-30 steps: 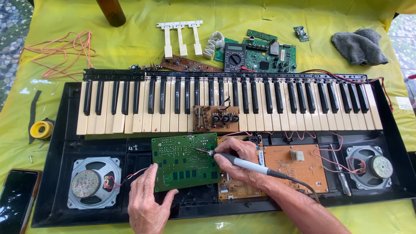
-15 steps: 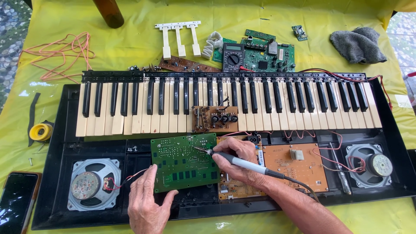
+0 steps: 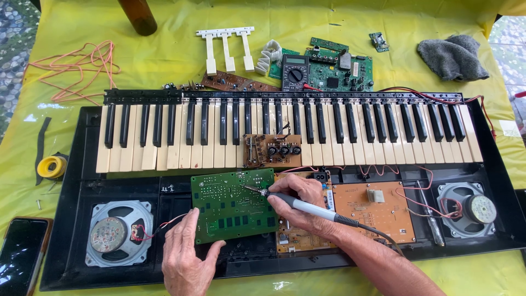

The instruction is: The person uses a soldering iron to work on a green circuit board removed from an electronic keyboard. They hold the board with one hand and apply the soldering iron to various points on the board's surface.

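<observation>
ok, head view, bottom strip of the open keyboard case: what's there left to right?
Black smartphone → round grey left speaker → left hand → green circuit board → right hand holding grey soldering iron → orange circuit board → round grey right speaker.

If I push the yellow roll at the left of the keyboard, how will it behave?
The yellow roll is ring-shaped and seems to lie flat on the yellow cloth, so it would probably slide rather than roll. It looks small, so likely light. Set on edge, it might roll.
</observation>
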